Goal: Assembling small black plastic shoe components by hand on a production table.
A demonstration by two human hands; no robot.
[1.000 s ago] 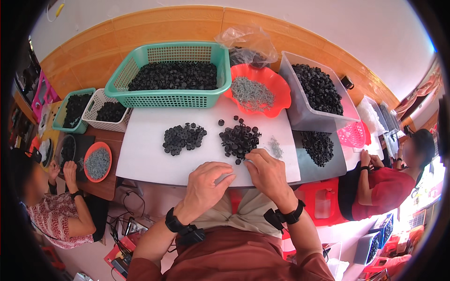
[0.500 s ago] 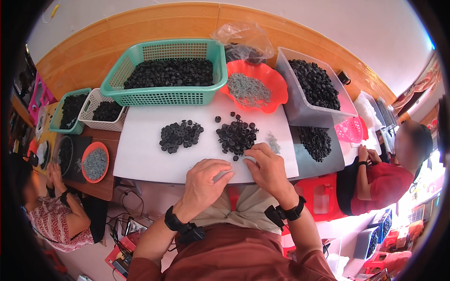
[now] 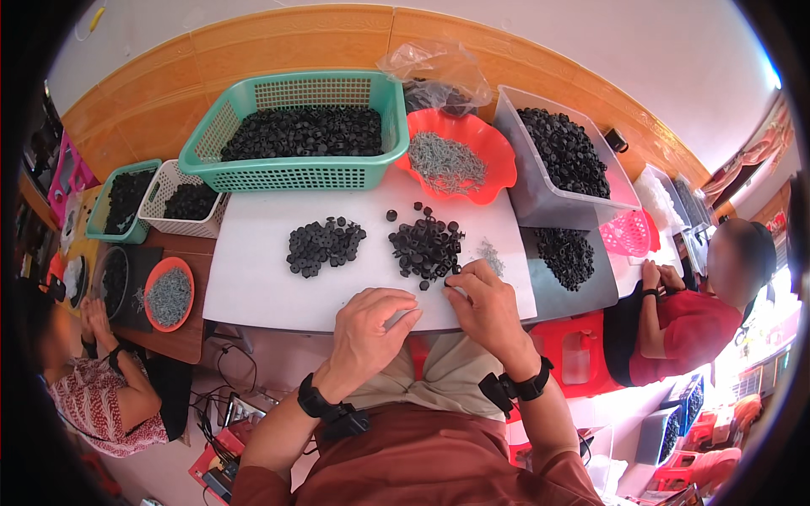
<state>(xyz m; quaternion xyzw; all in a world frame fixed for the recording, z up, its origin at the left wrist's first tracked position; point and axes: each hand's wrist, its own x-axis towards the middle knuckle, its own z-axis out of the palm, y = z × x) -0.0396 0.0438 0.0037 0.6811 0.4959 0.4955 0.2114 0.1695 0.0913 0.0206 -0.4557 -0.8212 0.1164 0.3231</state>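
fingers of the right hand (image 3: 489, 308) are curled narrow, their tips pinched on a small black part at the near edge of the right-hand heap of black round parts (image 3: 426, 244); whether anything more is in the pinch cannot be told. fingers of the left hand (image 3: 371, 325) fold loosely inward at the board's near rim, and what they hold, if anything, cannot be told.

the white board (image 3: 253, 278) carries everything close by: two heaps of small black ring-shaped pieces, matte and knobbly. the right-hand heap lies just ahead of the right fingertips, touching them at its near edge. the left heap (image 3: 323, 244) sits well apart from both hands. a little scatter of grey screws (image 3: 489, 253) lies just beyond the right hand's knuckles.

both forearms come up from the lower edge, each wrist wearing a black band, palms turned down, hands near one another over the lap.

behind the board stand a green basket (image 3: 295, 173) and an orange bowl (image 3: 498, 164).
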